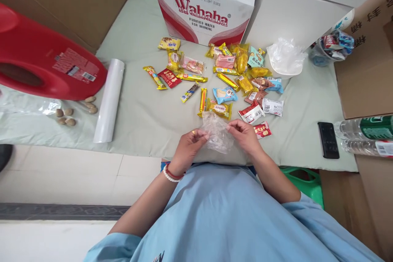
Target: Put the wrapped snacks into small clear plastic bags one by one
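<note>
A crumpled clear plastic bag (pixel 218 137) hangs between my two hands, just above the near edge of the cloth-covered table. The fingers of my left hand (pixel 190 147) pinch its left side; my right hand (pixel 245 136) pinches its right side. Right beyond the bag lie wrapped snacks: a yellow cake packet (pixel 219 109), a blue packet (pixel 225 94) and a thin orange-yellow stick (pixel 202 102). Close to my right hand are a red packet (pixel 263 129) and a red-and-white packet (pixel 251 112). Whether anything is inside the bag, I cannot tell.
A Wahaha carton (pixel 205 8) stands behind the snacks, beside a white bowl (pixel 285 63) lined with plastic. On the left are a red jug (pixel 46 53), a white roll (pixel 109 100) and several nuts (pixel 66 117). A phone (pixel 328 140) and bottles (pixel 368 127) lie at right.
</note>
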Demonstrator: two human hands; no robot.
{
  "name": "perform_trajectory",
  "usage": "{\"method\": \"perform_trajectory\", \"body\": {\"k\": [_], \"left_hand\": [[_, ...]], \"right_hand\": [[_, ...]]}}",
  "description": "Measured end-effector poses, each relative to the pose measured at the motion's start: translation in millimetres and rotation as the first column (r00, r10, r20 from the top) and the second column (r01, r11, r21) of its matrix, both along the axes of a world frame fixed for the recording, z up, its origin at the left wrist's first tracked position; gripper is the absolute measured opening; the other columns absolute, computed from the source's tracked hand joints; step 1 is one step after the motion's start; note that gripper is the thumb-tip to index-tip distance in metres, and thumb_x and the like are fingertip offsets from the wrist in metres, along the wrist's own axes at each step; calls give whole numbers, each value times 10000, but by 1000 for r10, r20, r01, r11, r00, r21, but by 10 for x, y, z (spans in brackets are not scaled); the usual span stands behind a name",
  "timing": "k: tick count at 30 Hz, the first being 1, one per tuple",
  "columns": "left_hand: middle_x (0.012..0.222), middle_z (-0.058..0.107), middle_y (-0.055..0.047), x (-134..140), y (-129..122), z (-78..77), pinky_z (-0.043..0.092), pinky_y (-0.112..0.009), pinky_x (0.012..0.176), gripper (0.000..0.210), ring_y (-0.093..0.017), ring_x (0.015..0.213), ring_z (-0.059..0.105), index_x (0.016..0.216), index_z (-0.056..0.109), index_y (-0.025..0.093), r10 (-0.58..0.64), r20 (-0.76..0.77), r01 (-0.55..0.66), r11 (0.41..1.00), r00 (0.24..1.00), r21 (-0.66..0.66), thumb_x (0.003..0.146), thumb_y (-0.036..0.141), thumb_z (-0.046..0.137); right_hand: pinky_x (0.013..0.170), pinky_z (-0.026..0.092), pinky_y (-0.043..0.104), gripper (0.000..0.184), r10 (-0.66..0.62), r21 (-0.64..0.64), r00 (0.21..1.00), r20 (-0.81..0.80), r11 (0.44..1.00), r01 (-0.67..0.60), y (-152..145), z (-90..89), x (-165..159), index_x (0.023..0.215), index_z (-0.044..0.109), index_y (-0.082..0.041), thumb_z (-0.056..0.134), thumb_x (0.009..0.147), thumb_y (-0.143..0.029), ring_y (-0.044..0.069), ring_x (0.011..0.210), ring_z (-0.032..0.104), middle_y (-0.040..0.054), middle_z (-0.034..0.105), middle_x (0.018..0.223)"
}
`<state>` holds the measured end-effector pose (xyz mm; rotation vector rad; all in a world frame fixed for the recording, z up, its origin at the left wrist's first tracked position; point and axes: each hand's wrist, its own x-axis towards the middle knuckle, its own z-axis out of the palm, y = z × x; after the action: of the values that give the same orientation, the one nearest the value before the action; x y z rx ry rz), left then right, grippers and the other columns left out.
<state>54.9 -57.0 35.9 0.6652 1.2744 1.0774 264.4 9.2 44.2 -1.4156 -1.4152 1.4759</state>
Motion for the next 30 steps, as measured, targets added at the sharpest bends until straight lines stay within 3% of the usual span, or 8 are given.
{"method": "perform_trajectory", "body": {"k": [7, 12, 14, 17, 21, 24, 26, 30], "left_hand": [[786, 701, 2, -514, -128, -37, 554, -282, 657, 488, -168, 717, 675, 807, 599, 216, 254, 67, -241, 957, 965, -160, 677, 582, 895], [540, 510, 70, -716, -175, -147, 293, -246, 429, 365, -97, 425, 403, 802, 601, 224, 204, -240, -239, 963, 949, -127, 764, 518, 814], [521, 495, 71, -767, -175, -177, 292, -262, 440, 338, -115, 425, 407, 847, 621, 229, 159, -353, -211, 971, 922, -113, 770, 509, 794], [581, 541, 62, -815, -167, -194, 354, -275, 496, 392, -142, 478, 470, 965, 639, 231, 88, -471, -158, 981, 878, -111, 745, 514, 798], [874, 634, 6, -813, -140, -174, 474, -299, 626, 536, -150, 626, 555, 1155, 621, 216, 63, -617, -112, 993, 784, -41, 712, 453, 808], [1167, 610, -80, -795, -122, -129, 530, -316, 700, 543, -182, 836, 619, 1208, 594, 209, 210, -731, -173, 977, 650, 126, 737, 400, 784], [1253, 566, -112, -793, -156, -83, 538, -321, 706, 473, -207, 955, 622, 1190, 583, 209, 375, -751, -268, 925, 544, 269, 777, 366, 750], [976, 569, -45, -763, -478, 34, 523, -391, 759, 185, -201, 814, 562, 974, 569, 235, 662, -718, -355, 738, 215, 574, 859, 317, 689]], "right_hand": [[487, 277, 241, 440, -120, -153, 992, 36, 980, 125, -4, -114, 515, 797, 659, -208, 820, 725, -612, 99, 526, 342, -56, 477, 603], [627, 474, 326, 297, -4, 116, 937, 350, 993, -39, -91, -194, 756, 913, 712, -199, 707, 868, -493, 176, 660, 528, 34, 628, 788], [799, 541, 420, 314, 67, 294, 860, 505, 924, -245, -135, -163, 778, 1146, 737, -212, 695, 900, -402, 239, 857, 609, 116, 687, 1104], [989, 504, 515, 455, 237, 396, 741, 628, 722, -567, -204, -90, 726, 1391, 670, -317, 674, 937, -295, 289, 1095, 590, 117, 551, 1512], [947, 499, 495, 221, 355, 421, 701, 619, 604, -677, -224, -38, 553, 1136, 795, -347, 640, 986, -304, 278, 1063, 589, 68, 655, 1433], [854, 513, 443, 214, 408, 454, 763, 501, 626, -633, -182, -9, 416, 993, 800, -291, 596, 1014, -354, 250, 927, 622, 82, 772, 1114], [784, 518, 389, 235, 402, 427, 827, 394, 717, -552, -171, 27, 341, 1011, 779, -270, 571, 1029, -377, 215, 807, 630, 61, 762, 930], [622, 463, 303, 256, 205, 277, 941, 271, 919, -280, -229, 113, 222, 988, 746, -244, 610, 1002, -460, 156, 617, 552, 5, 670, 745]]}}
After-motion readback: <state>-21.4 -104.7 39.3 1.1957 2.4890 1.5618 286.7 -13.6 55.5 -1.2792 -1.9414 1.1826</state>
